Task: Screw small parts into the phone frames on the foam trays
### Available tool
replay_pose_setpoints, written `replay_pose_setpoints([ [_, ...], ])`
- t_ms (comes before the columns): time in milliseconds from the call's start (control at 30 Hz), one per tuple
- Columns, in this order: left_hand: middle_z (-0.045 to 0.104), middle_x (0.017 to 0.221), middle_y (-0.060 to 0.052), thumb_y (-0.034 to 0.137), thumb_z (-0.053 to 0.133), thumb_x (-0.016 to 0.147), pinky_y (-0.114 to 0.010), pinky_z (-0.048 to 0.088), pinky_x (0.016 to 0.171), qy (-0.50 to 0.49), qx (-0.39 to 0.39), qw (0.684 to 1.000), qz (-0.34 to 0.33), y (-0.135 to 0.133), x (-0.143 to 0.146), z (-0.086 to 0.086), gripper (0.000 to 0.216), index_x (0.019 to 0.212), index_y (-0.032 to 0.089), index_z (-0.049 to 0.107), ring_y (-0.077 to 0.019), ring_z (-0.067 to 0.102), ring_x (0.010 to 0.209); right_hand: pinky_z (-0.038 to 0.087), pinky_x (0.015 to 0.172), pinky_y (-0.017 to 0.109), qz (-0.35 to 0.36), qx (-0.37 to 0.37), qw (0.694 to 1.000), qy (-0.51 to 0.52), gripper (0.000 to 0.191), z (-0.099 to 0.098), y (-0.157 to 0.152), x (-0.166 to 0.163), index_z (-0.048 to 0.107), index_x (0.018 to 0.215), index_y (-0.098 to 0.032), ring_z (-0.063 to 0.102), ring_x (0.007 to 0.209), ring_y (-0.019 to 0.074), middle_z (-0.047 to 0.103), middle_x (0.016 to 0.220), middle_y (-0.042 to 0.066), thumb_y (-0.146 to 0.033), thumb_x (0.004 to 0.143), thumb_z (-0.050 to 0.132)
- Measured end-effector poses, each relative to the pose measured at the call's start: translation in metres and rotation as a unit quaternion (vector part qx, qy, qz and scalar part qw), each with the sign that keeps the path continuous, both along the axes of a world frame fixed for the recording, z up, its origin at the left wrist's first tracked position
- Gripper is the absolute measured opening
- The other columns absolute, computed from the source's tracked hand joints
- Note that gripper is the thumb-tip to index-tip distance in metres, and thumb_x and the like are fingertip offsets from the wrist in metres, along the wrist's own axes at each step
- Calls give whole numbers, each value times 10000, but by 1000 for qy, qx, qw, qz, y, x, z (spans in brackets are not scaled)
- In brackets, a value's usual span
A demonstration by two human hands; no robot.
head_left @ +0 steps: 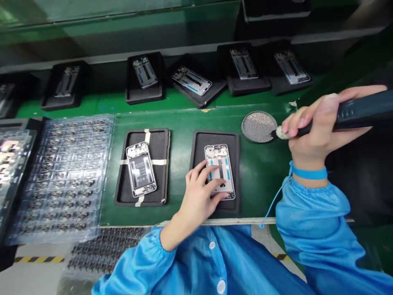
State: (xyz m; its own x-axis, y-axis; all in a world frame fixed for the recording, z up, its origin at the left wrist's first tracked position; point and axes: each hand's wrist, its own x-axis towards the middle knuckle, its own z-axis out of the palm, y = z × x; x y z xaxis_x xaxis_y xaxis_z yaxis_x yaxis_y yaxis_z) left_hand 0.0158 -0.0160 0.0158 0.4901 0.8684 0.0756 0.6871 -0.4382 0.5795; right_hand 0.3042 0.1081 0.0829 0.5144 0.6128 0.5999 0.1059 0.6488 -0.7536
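My left hand (198, 194) lies spread across a silver phone mid-frame (220, 172), holding it down on a black foam mat (215, 140). My right hand (316, 133) grips a dark electric screwdriver (359, 114). Its tip sits at the edge of a round metal screw dish (258, 127) filled with tiny screws. A second phone frame (141, 169) lies tilted on another black foam mat (159, 139), strapped with white tape, to the left of my left hand.
A clear plastic tray (66, 176) of small parts lies on the green bench (260, 180) at left, with more stacked below its front edge. Several phone frames sit on black foam mats along a raised back shelf. A blue wrist strap circles my right wrist, its cord trailing down.
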Motion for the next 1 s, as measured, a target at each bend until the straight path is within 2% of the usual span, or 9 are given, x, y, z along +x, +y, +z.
replay_pose_setpoints([
  [100,862,1694,-165,369,1087,1079,-713,616,1361,-4,10,1000,6,28,-2,-2,303,1367,330,1003,-515,676,1752,492,405,291,-5,-6,1000,7,369,-13,9,21,615,1123,-343,497,421,127,506,676,-124,-486,1165,953],
  [167,887,1660,-159,396,1124,1046,-712,608,1370,0,18,1000,19,42,0,-1,325,1337,320,1002,-516,696,1734,470,390,283,-11,-13,1000,19,424,-25,15,27,612,1117,-340,473,404,123,524,667,-129,-541,1144,984],
  [267,907,1646,-134,466,1176,992,-781,519,1441,14,23,998,55,53,3,-1,414,1342,345,993,-539,683,1743,468,401,286,11,-47,998,33,533,-39,20,26,613,1095,-333,472,404,130,539,654,-134,-644,1073,1046],
  [333,896,1683,-123,486,1185,980,-808,492,1456,18,15,998,66,55,3,0,466,1383,365,984,-548,660,1762,478,421,288,21,-69,997,35,584,-44,20,24,612,1082,-327,467,411,131,533,641,-138,-690,1032,1068],
  [467,869,1742,-104,426,1162,1003,-739,581,1417,-1,-17,999,44,57,-1,2,458,1421,368,983,-513,654,1766,467,430,283,15,-90,995,34,620,-47,20,22,609,1082,-324,462,414,133,521,638,-144,-722,995,1075],
  [633,863,1753,-103,369,1145,1011,-745,581,1442,-4,-29,999,41,59,-4,5,433,1416,353,994,-509,639,1785,487,434,279,23,-89,996,20,613,-49,20,22,597,1088,-328,475,420,130,540,657,-147,-723,1018,1060],
  [867,844,1801,-107,376,1130,1045,-694,651,1308,28,-45,998,37,57,-2,9,444,1465,365,985,-519,628,1808,528,472,269,34,-97,995,9,613,-48,16,22,602,1092,-317,499,455,111,565,670,-141,-721,1051,1061],
  [1000,818,1834,-113,384,1108,1067,-706,618,1332,28,-47,997,57,55,7,11,415,1460,354,980,-520,594,1828,534,474,256,48,-90,995,-19,617,-48,18,21,601,1058,-304,519,448,114,571,651,-144,-718,1055,1058],
])
